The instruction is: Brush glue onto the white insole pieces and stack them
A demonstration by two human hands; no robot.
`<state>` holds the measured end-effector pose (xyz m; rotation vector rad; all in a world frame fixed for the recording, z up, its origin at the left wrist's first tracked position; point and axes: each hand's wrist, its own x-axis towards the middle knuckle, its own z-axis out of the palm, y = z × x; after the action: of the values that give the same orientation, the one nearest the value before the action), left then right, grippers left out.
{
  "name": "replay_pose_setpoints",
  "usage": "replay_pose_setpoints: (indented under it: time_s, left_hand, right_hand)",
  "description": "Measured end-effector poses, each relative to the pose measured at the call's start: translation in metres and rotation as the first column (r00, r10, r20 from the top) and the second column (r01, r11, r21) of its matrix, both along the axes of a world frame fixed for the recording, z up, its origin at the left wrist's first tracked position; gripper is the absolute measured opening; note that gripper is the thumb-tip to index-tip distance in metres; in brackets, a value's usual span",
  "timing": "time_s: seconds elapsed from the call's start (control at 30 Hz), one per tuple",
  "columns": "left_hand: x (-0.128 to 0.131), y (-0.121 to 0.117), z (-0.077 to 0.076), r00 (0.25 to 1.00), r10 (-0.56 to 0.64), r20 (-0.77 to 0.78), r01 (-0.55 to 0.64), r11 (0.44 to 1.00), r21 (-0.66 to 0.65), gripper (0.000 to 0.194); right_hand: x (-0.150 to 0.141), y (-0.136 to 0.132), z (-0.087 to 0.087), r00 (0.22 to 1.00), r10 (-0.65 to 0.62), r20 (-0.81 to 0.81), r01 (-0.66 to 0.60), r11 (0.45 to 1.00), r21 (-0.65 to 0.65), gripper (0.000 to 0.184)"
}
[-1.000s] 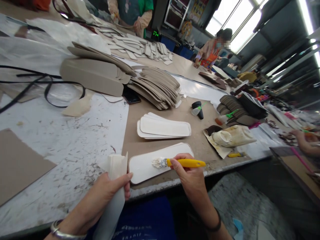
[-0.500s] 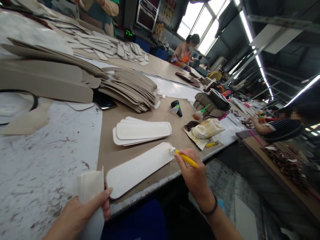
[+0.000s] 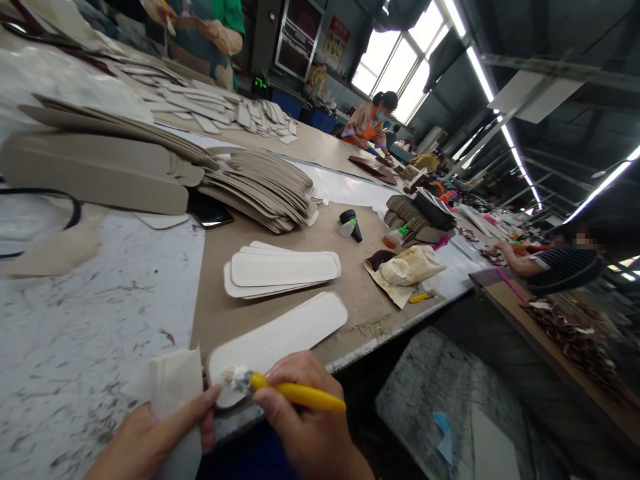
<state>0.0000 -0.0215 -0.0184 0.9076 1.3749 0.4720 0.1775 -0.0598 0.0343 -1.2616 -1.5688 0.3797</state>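
My right hand point(image 3: 305, 413) grips a yellow-handled brush point(image 3: 295, 393); its white, glue-laden bristles rest on the near left end of a long white rounded panel point(image 3: 285, 333) lying at the table's front edge. My left hand point(image 3: 150, 433) is closed on a pale folded sheet point(image 3: 173, 387) just left of that panel, thumb close to the bristles. A small stack of similar white panels point(image 3: 283, 270) lies a little farther back on the brown board.
Fanned heaps of beige panels point(image 3: 260, 187) and a black phone point(image 3: 210, 215) sit behind. A glue container point(image 3: 413, 263), bottles point(image 3: 350, 225) and dark pieces point(image 3: 415, 210) lie to the right. Other people work at the far end point(image 3: 370, 120) and the right point(image 3: 555, 263).
The brush has swept from the panel's far right end back to its near left end, next to my left thumb. My left hand has kept hold of the folded sheet.
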Motion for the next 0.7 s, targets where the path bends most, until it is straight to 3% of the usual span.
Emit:
replay_pose_setpoints:
  time_s: [0.1,0.2,0.3,0.4,0.5,0.57,0.7]
  left_hand:
    - [-0.001,-0.001,0.010,0.997,-0.004,0.083,0.004,1.000,0.001,0.047]
    - [0.001,-0.003,0.018,0.992,0.037,0.118,-0.032,0.999,-0.044,0.043]
    - [0.003,-0.005,0.014,0.981,0.105,0.164,-0.087,0.989,-0.116,0.041]
    - [0.004,-0.006,0.005,0.969,0.166,0.183,-0.137,0.978,-0.157,0.044]
    - [0.004,-0.005,0.003,0.961,0.204,0.188,-0.175,0.972,-0.160,0.044]
    - [0.005,-0.005,0.008,0.961,0.200,0.192,-0.175,0.975,-0.139,0.042]
    - [0.006,-0.004,0.016,0.973,0.161,0.168,-0.146,0.984,-0.098,0.042]
  right_hand:
    - [0.010,0.008,-0.008,0.999,-0.053,-0.009,0.053,0.997,-0.054,0.010]
    - [0.045,0.015,-0.013,0.969,-0.199,0.147,0.199,0.980,0.015,0.013]
    - [0.087,0.016,-0.007,0.892,-0.329,0.310,0.303,0.944,0.130,0.011]
    - [0.110,0.012,0.008,0.840,-0.376,0.392,0.321,0.926,0.201,0.008]
    - [0.103,0.007,0.016,0.865,-0.353,0.356,0.319,0.935,0.152,0.006]
    - [0.082,0.005,0.016,0.922,-0.293,0.254,0.294,0.955,0.035,0.007]
    - [0.032,0.011,0.002,0.992,-0.106,-0.069,0.087,0.970,-0.226,0.011]
